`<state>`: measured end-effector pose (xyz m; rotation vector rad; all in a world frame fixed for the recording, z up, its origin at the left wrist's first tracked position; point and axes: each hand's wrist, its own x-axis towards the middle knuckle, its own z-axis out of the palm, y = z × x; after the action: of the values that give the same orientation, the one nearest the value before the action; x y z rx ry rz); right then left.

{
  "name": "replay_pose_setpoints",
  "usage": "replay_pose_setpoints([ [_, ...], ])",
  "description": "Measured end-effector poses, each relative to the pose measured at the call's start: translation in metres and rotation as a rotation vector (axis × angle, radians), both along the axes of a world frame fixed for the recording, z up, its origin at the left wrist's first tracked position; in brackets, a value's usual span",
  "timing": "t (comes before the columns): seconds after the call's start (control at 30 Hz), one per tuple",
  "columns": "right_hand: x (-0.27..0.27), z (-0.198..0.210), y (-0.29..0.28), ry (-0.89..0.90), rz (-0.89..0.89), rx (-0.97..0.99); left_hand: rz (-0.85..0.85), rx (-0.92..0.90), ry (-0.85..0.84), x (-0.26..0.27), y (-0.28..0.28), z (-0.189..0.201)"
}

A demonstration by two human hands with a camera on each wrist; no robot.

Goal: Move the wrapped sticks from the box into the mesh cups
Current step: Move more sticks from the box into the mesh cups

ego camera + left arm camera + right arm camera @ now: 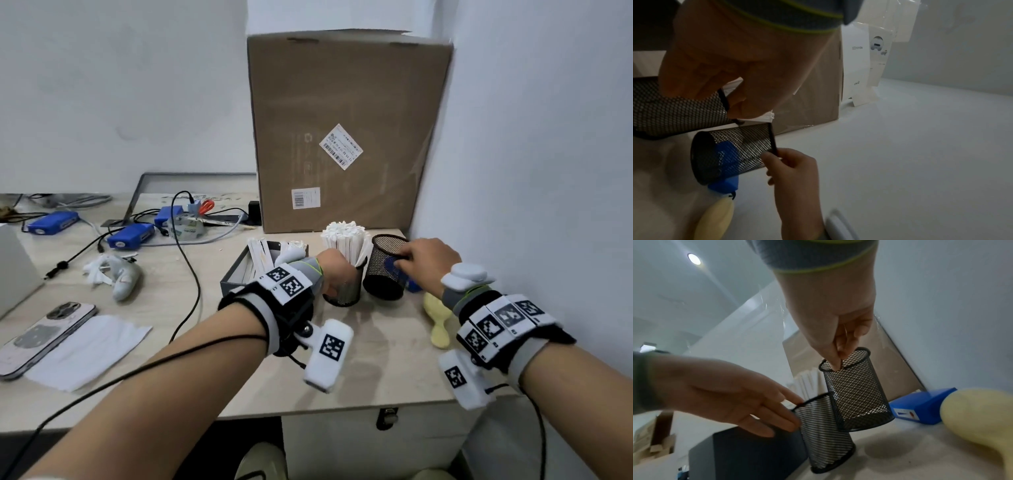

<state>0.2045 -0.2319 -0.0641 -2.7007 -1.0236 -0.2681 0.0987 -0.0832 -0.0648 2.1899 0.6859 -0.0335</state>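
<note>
Two black mesh cups stand side by side on the table. The left cup (pixel 346 291) (pixel 824 434) is packed with white wrapped sticks (pixel 342 240) (pixel 807 382). My left hand (pixel 334 274) (pixel 725 394) grips it at the rim, fingers along the outer wall. The right cup (pixel 383 270) (pixel 731 152) (pixel 855 391) is empty. My right hand (pixel 407 255) (pixel 793 170) (pixel 834 363) pinches its near rim. Left of the cups, a dark open box (pixel 236 274) (pixel 746 456) holds more wrapped sticks (pixel 260 257).
A large cardboard box (pixel 342 130) stands behind the cups, with a wall close on the right. A small blue box (pixel 412 284) (pixel 920 407) and a yellow object (pixel 436 318) (pixel 978 418) lie right of the cups. A phone (pixel 44 335), paper, cables and blue devices (pixel 130 236) lie left.
</note>
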Motion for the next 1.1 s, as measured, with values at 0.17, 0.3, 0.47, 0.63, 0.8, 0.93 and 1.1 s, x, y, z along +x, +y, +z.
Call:
replay_pose_setpoints([
  [0.17,-0.011,0.011,-0.021,-0.001,0.012,0.086,-0.067,0.062,0.017,0.018,-0.003,0.004],
  [0.3,-0.022,0.012,-0.028,0.019,0.066,0.103,-0.039,0.027,-0.089,0.025,0.001,-0.001],
  [0.47,-0.044,0.006,-0.011,-0.014,0.171,0.022,0.107,-0.042,-0.352,0.007,0.026,0.006],
  [0.63,-0.062,-0.011,0.021,-0.038,0.242,-0.077,0.207,-0.010,-0.414,-0.039,0.063,0.016],
  [0.8,-0.071,-0.021,0.041,-0.075,0.248,-0.138,0.312,0.087,-0.348,-0.073,0.093,0.000],
  [0.93,-0.069,-0.025,0.044,-0.058,0.229,-0.153,0.379,0.122,-0.334,-0.086,0.107,-0.011],
  [1.1,-0.065,-0.026,0.045,0.043,0.178,-0.115,0.354,0.100,-0.334,-0.089,0.113,-0.015],
])
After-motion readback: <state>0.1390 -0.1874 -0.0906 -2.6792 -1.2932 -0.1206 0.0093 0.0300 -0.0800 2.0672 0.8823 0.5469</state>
